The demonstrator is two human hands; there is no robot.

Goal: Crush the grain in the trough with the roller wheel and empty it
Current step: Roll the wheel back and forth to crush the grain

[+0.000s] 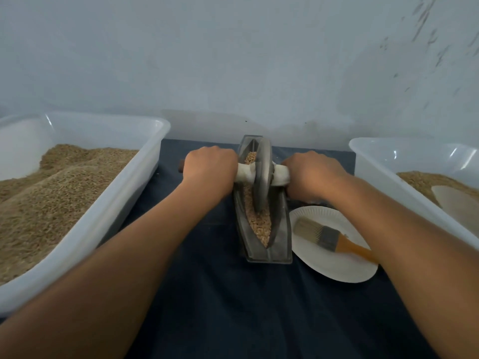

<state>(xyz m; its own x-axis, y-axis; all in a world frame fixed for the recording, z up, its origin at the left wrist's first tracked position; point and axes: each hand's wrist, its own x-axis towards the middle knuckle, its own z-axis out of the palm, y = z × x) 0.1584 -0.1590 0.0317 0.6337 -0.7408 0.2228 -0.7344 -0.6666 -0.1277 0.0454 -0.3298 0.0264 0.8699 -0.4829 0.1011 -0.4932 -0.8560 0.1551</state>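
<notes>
Against a pale wall, a dark cloth [233, 307] covers the work surface, where a metal trough [280, 244] of grain [260, 225] sits between two white tubs [145, 161] of grain. The left hand [210, 167] and right hand [315, 174] each grip the handle of the roller wheel [263, 177] — fingers curled tight — as it stands upright in the trough. Just right, a brush [326, 235] rests on a paper plate [334, 268].

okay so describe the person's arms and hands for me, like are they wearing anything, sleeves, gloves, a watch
Both forearms are bare as far as the view shows: no sleeves in sight. The left hand and right hand wear no gloves. No watch, bracelet or ring shows on the visible backs of the hands and wrists.
</notes>
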